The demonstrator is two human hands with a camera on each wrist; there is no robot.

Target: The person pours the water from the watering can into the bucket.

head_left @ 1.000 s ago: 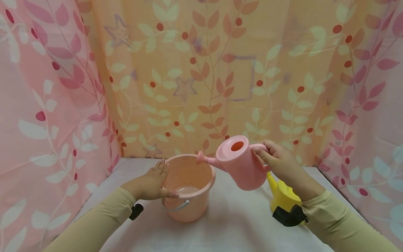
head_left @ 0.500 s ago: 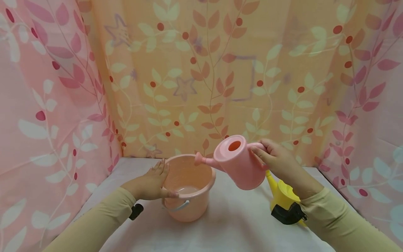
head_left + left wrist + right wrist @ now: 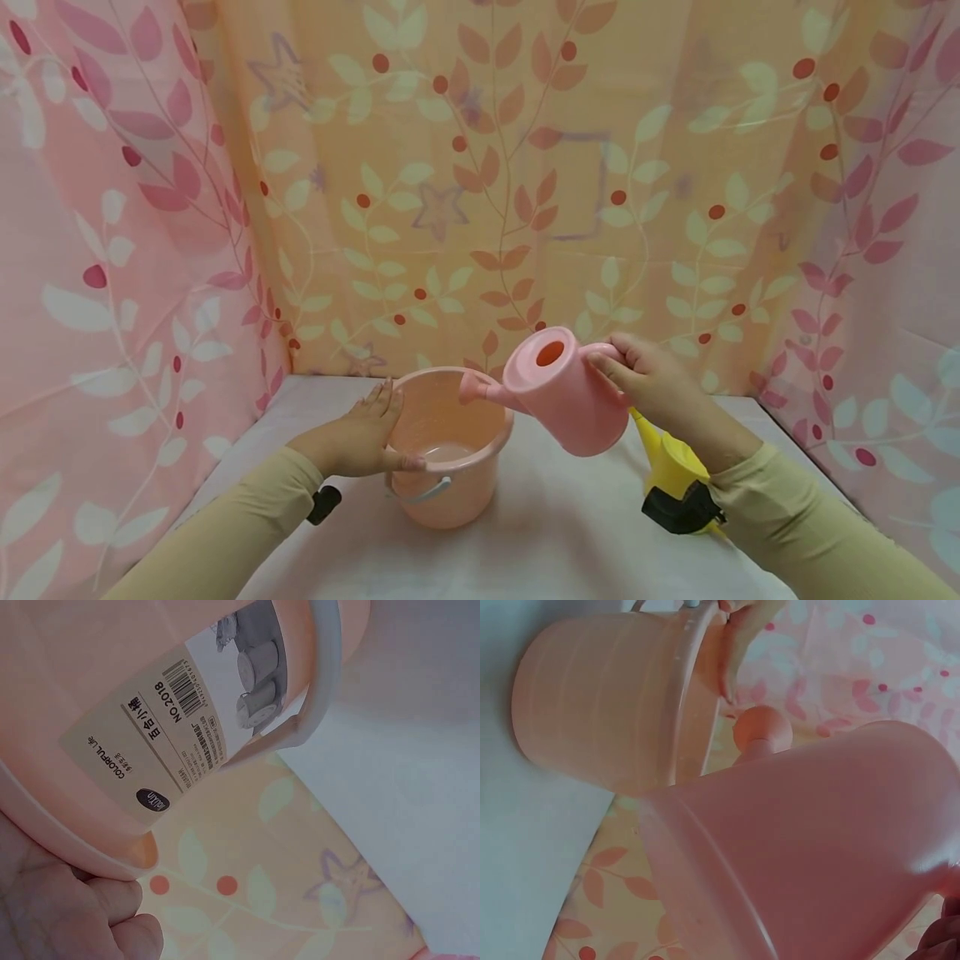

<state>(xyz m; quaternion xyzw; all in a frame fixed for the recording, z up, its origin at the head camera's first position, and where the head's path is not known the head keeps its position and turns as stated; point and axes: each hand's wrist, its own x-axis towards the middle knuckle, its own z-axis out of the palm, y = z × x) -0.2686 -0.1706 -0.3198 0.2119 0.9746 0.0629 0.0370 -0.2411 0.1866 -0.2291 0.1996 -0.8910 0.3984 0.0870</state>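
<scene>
My right hand (image 3: 648,383) grips the handle of a pink watering can (image 3: 562,396), held up off the table and tipped left. Its spout rose (image 3: 472,387) overlaps the mouth of a peach plastic bucket (image 3: 457,496) in the head view. No water shows at the rose. On the bucket's left rim my left hand (image 3: 352,433) rests, fingers spread along the edge and thumb across the front. The left wrist view has the bucket's printed label (image 3: 161,727) and its pale handle (image 3: 319,690). In the right wrist view the can's body (image 3: 802,847) fills the foreground.
A yellow watering can (image 3: 678,467) stands on the white table (image 3: 540,542) at the right, partly hidden by the right wrist's black camera (image 3: 682,508). Leaf-patterned curtains (image 3: 465,183) enclose the back and both sides.
My right hand has shifted slightly left with the pink watering can, bringing its rose farther over the bucket and tilting it a little more. My left hand and the bucket have stayed put.
</scene>
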